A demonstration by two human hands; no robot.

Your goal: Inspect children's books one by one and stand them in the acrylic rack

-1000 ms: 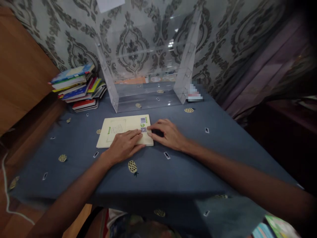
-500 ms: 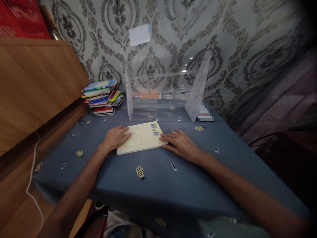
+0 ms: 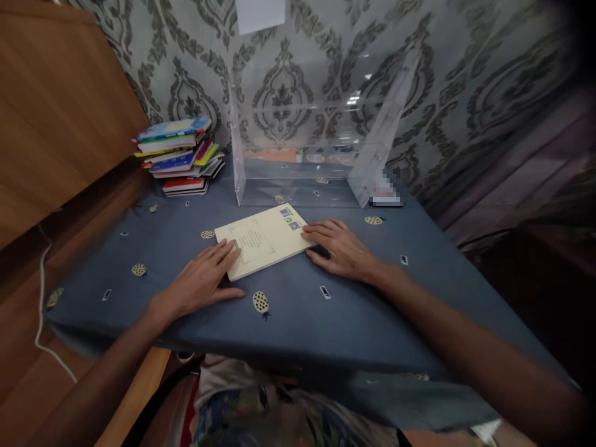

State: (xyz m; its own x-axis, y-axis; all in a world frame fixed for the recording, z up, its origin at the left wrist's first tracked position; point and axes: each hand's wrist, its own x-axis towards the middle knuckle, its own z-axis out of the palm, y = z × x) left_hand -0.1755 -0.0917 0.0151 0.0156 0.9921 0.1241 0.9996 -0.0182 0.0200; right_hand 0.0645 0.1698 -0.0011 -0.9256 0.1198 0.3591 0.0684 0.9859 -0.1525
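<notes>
A cream-coloured book (image 3: 279,239) lies flat and slanted on the blue tablecloth, its printed cover up, with small square codes near the far right corner. My left hand (image 3: 200,282) rests at its left end: the fingertips lie on the cover's edge while the thumb stretches apart over the cloth. At the opposite end is my right hand (image 3: 342,251), fingers extended and touching the book's right edge, thumb beside the near corner. Neither hand is closed round the book. Behind it stands a clear acrylic stand (image 3: 298,189).
A stack of colourful books (image 3: 179,158) stands at the back left, beside a wooden cabinet (image 3: 60,112). A blurred-out item (image 3: 386,191) is right of the stand. The patterned wall (image 3: 284,87) closes off the back. A white cable (image 3: 41,298) hangs at left.
The book has turned, its left end now angled more toward me. My left hand has slid back to the book's edge, its thumb off the cover. The view has tilted downward.
</notes>
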